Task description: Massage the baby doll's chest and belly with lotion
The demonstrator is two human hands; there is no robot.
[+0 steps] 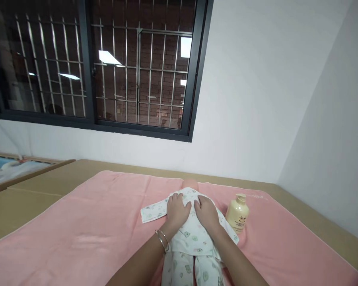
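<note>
A baby doll (190,184) lies on a pink blanket, dressed in a white printed top (193,238) and matching trousers (182,270). Only the rounded top of its head shows past the collar. Flat on the left side of the doll's chest rests my left hand (177,210), fingers stretched out, with bangles on the wrist. My right hand (206,212) lies opposite on the right side of the chest, its fingers also extended. Neither hand grips anything. One sleeve (153,211) spreads out to the left; the other slants down to the right.
A yellow bottle (238,213) stands on the pink blanket (107,230), right of the doll near the right sleeve. Under the blanket is a tan tabletop (41,196). Behind it rise a white wall (250,99) and a dark-framed window (89,63). A box-like compartment with bedding (20,171) sits far left.
</note>
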